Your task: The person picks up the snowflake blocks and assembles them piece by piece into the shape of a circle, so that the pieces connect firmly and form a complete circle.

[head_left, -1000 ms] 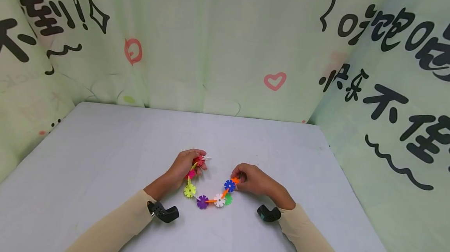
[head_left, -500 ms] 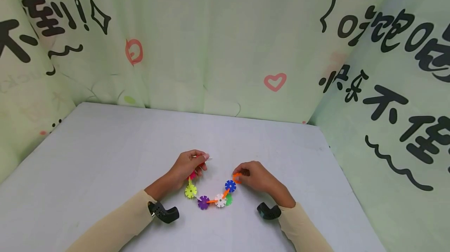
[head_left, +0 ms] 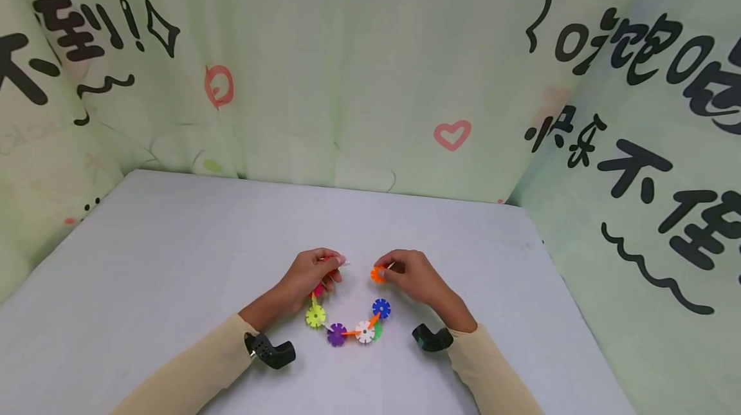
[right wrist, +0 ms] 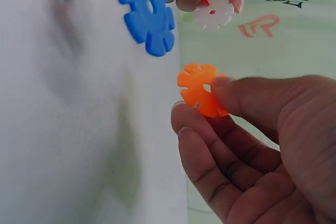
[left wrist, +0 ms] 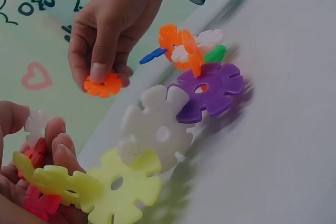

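Note:
A curved chain of slotted plastic snowflake discs hangs from my left hand (head_left: 312, 275), whose fingers and thumb grip its upper end. At that end, a white disc (right wrist: 221, 18) sticks out between the fingertips, with red discs (left wrist: 42, 205) partly hidden by the hand. Yellow (left wrist: 128, 200), white (left wrist: 144, 124) and purple (left wrist: 226, 90) discs follow, then orange, white and green ones, and a blue disc (right wrist: 137, 19) forms the other end. My right hand (head_left: 413, 275) pinches a single orange snowflake disc (right wrist: 193, 90) between thumb and fingers, apart from the chain and to the right of my left hand.
The hands work over a table with a white cover (head_left: 231, 222). A pale green curtain (head_left: 376, 67) with black writing and red drawings stands behind and beside it. A black wrist camera (head_left: 272, 352) is on the left wrist, another (head_left: 433, 338) on the right.
My right hand has moved away from the blue disc, up and slightly left, taking the orange disc with it. My left hand stays nearly in place; its thumb has come over the red disc.

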Tool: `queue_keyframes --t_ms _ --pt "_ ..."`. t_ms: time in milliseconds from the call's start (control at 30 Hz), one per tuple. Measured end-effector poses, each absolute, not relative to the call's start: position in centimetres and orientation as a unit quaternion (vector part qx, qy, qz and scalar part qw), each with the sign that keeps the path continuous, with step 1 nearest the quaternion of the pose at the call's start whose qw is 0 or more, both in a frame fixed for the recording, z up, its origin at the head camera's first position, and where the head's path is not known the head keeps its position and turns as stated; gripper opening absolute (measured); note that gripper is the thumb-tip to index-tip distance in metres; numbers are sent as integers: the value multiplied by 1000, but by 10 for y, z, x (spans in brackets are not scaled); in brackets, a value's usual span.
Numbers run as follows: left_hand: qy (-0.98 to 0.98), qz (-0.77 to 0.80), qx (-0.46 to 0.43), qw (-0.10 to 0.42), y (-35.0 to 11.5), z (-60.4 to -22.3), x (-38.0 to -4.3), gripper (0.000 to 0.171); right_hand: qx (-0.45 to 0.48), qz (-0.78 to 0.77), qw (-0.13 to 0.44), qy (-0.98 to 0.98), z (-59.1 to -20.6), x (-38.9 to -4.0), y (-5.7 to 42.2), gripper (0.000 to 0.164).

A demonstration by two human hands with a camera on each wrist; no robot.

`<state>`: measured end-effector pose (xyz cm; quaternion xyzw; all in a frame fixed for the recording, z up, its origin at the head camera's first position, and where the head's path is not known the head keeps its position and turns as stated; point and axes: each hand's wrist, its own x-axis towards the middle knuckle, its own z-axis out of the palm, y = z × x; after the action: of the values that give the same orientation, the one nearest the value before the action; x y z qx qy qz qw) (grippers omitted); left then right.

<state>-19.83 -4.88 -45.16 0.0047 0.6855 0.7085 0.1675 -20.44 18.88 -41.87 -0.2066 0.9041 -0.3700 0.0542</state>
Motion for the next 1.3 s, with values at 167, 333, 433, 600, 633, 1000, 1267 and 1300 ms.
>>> queue_keyframes --t_ms 167,333,433,600,633,1000,1267,1300 --pt "687 707 11 166 -49 -450 -198 30 -215 -387 34 896 -415 -206 184 19" --pt "688 707 7 166 -47 -448 -197 29 -221 -397 24 890 -415 -209 179 19" --pt "688 706 2 166 -46 -447 -196 28 -215 -410 22 886 -414 -210 174 19" --pt "687 708 -2 165 -46 -447 -195 26 -214 -445 34 869 -411 -209 167 17" --pt "687 708 -2 164 -46 -447 -195 26 -214 -452 37 865 -410 -209 166 16" --pt "682 714 1 158 -45 -445 -193 28 -193 -485 55 851 -410 -209 159 13" --pt "671 724 1 159 -47 -447 -195 28 -231 -468 85 849 -412 -209 162 22" --pt "669 726 -1 159 -47 -448 -195 27 -237 -469 89 846 -413 -209 162 24"
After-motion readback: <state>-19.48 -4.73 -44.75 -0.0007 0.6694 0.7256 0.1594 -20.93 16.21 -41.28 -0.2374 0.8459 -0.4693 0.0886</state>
